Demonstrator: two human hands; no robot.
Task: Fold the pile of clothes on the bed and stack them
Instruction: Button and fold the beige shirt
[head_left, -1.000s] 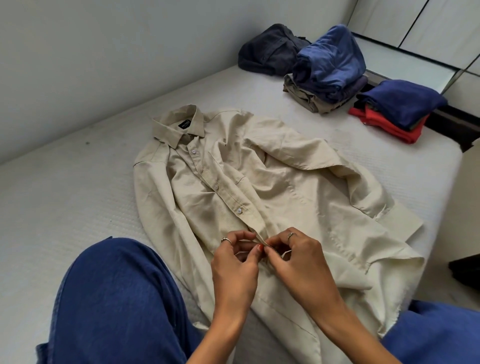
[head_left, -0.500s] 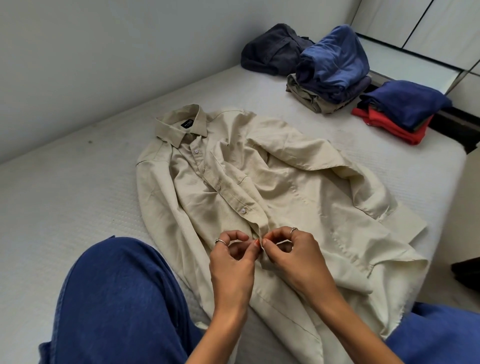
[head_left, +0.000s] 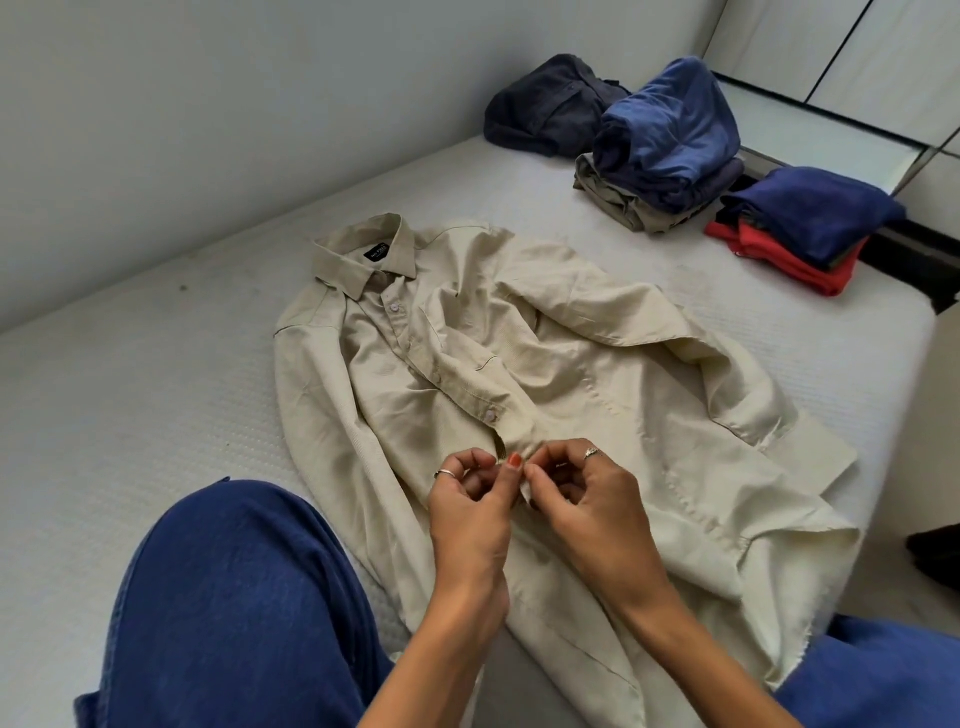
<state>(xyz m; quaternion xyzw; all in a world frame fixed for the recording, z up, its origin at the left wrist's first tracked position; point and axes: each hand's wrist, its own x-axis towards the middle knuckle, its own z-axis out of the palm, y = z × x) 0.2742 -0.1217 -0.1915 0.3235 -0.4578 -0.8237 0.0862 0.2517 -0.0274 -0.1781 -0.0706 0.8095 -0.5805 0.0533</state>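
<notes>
A beige button-up shirt (head_left: 597, 395) lies spread front-up on the white bed (head_left: 130, 415), collar toward the far wall. My left hand (head_left: 470, 514) and my right hand (head_left: 587, 509) meet over its front placket below the lowest fastened button, and both pinch the shirt's edges there with curled fingers. What sits between the fingertips is hidden. One sleeve lies folded across the chest to the right. Folded clothes stand at the far right: a blue and khaki stack (head_left: 665, 150) and a navy and red stack (head_left: 800, 228).
A dark grey garment (head_left: 545, 106) lies bunched against the far wall. My knees in blue trousers (head_left: 234, 613) frame the shirt's lower end. The bed's right edge drops to the floor, where a dark object (head_left: 935, 556) shows. Closet doors stand at the top right.
Both hands have stayed at the same spot on the placket, with small finger movements. The view has shifted slightly.
</notes>
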